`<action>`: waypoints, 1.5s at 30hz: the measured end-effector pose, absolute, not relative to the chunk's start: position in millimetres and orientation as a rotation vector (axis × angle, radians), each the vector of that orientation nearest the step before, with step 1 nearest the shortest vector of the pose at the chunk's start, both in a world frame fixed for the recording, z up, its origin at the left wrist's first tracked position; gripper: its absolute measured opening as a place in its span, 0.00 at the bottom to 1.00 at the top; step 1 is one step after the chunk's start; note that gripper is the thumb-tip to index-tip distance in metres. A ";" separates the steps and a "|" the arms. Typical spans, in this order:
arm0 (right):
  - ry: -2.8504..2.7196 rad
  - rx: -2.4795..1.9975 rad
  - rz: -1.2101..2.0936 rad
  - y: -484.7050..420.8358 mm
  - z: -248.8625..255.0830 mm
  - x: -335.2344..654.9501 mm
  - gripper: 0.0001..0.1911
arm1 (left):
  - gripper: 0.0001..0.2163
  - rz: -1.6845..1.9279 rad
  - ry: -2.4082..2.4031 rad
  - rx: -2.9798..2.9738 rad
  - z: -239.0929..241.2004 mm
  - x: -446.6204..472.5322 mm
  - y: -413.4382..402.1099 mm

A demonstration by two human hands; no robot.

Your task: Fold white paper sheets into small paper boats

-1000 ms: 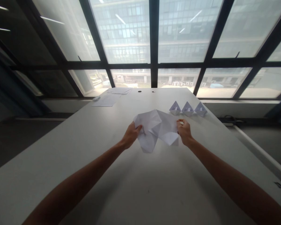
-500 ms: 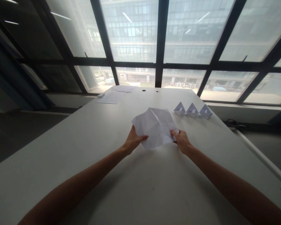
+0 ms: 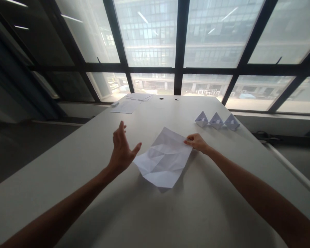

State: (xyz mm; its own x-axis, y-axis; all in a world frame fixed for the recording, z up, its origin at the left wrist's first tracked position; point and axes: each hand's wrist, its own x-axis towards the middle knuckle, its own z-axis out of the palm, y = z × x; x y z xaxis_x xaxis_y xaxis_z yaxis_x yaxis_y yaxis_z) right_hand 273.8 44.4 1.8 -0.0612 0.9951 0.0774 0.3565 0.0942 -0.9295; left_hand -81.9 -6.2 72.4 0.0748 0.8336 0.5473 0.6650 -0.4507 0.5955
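Observation:
A creased white sheet of paper [image 3: 164, 158] lies unfolded and nearly flat on the white table [image 3: 155, 206], its near corner slightly lifted. My right hand [image 3: 196, 142] pinches the sheet's right edge against the table. My left hand [image 3: 121, 150] hovers just left of the sheet, raised off the table, fingers spread apart and holding nothing.
Three small folded paper boats [image 3: 217, 120] stand in a row at the table's far right. Loose sheets of paper [image 3: 130, 103] lie at the far left corner near the window. Two dark holes [image 3: 168, 99] sit at the far edge. Large windows rise behind the table.
The crumpled, half-folded paper has been opened out and laid flat on the table. My left hand has let go of it and lifted away to the left; my right hand still holds its edge.

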 end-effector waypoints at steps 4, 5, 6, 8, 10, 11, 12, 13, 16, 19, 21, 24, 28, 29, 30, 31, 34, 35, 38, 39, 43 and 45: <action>-1.819 -1.412 0.898 69.2 5.9 250.0 0.12 | 0.25 0.611 1.063 2.727 82.0 -53.7 -3.0; -1.868 -1.469 0.773 69.0 7.4 241.4 0.11 | 0.25 0.387 0.969 2.768 73.4 -45.0 -3.3; -1.887 -1.537 0.593 65.4 8.7 231.6 0.12 | 0.28 0.238 0.942 2.792 61.4 -37.3 -3.6; -1.854 -1.623 0.151 50.1 8.5 210.0 0.18 | 0.33 0.088 1.002 2.805 33.0 -26.9 -3.5; -1.958 -1.579 -0.044 31.7 3.8 189.7 0.21 | 0.31 0.086 1.111 2.797 7.8 -23.6 -2.1; -2.062 -1.541 -0.042 24.8 0.2 181.7 0.22 | 0.32 0.098 1.140 2.798 -1.4 -23.8 -1.1; -2.153 -1.532 -0.010 20.7 -3.7 176.0 0.25 | 0.32 0.111 1.166 2.797 -8.0 -24.7 0.0; -2.220 -1.565 0.040 20.0 -7.3 172.6 0.28 | 0.33 0.120 1.186 2.795 -12.3 -26.0 1.1; -2.326 -1.717 0.195 32.4 -12.8 173.6 0.33 | 0.35 0.137 1.241 2.774 -16.6 -29.3 4.2; -2.266 -1.828 0.186 40.4 -9.9 177.2 0.34 | 0.36 0.150 1.290 2.753 -17.6 -32.1 8.9; -2.191 -1.844 0.127 28.2 -7.6 173.7 0.34 | 0.34 0.157 1.334 2.736 -18.5 -35.3 15.1; -2.298 -1.653 0.194 -14.5 -9.1 161.2 0.36 | 0.31 0.146 1.406 2.709 -19.0 -42.6 29.5; -2.468 -1.416 0.394 -69.3 -12.7 151.2 0.33 | 0.31 0.089 1.445 2.702 -16.1 -54.4 50.6; -2.475 -1.378 0.431 -74.7 -12.3 153.1 0.31 | 0.31 0.067 1.434 2.704 -14.4 -57.4 54.7; -2.462 -1.351 0.462 -75.1 -11.4 157.7 0.29 | 0.31 0.039 1.414 2.706 -12.1 -60.3 57.9; -2.428 -1.337 0.482 -70.5 -9.8 165.2 0.27 | 0.31 0.003 1.386 2.704 -8.9 -63.1 60.5; -2.100 -1.465 0.388 -30.6 -2.1 207.0 0.22 | 0.32 -0.083 1.335 2.680 7.4 -68.3 66.1; -1.950 -1.530 0.302 -12.1 1.5 226.7 0.20 | 0.32 -0.085 1.346 2.676 15.3 -68.1 68.0; -1.574 -1.734 -0.025 40.8 13.6 291.1 0.18 | 0.31 -0.044 1.347 2.687 42.5 -56.5 77.0; -1.518 -1.772 -0.069 54.7 17.2 310.5 0.20 | 0.30 -0.038 1.307 2.675 51.2 -48.3 81.3; -1.503 -1.872 -0.087 91.3 23.5 356.9 0.25 | 0.23 0.269 1.242 2.652 71.5 3.8 100.0; -1.561 -1.862 -0.046 103.2 22.0 362.7 0.22 | 0.19 0.434 1.246 2.563 70.5 34.2 106.8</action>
State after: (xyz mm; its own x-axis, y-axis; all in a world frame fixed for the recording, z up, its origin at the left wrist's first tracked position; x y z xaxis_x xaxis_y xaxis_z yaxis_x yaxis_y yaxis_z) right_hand 362.7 103.2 22.0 0.2742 0.8525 0.4450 0.8773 -0.0322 -0.4789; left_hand 34.2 106.8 70.5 0.5882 0.7943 0.1523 0.7172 -0.5993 0.3558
